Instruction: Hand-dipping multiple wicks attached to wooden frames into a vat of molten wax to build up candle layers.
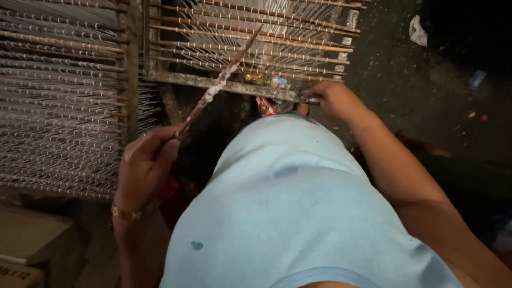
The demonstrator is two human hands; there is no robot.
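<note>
The left hand [145,162] is closed around the lower end of a long thin stick [218,82] — the stick slants up and to the right, its middle stretch coated in something pale and lumpy, its tip lying across the wooden rack [240,85] of thin rods ahead. A gold bracelet [127,213] circles that wrist. The right hand [326,96] reaches forward to the rack's lower rail and rests against it, fingers curled near a small dark object — whether it grips anything cannot be told. Small coloured bits [269,82] sit on the rail just left of that hand. A light blue shirt [288,213] fills the foreground, and another rack of strung rods [58,101] stands at the left
</note>
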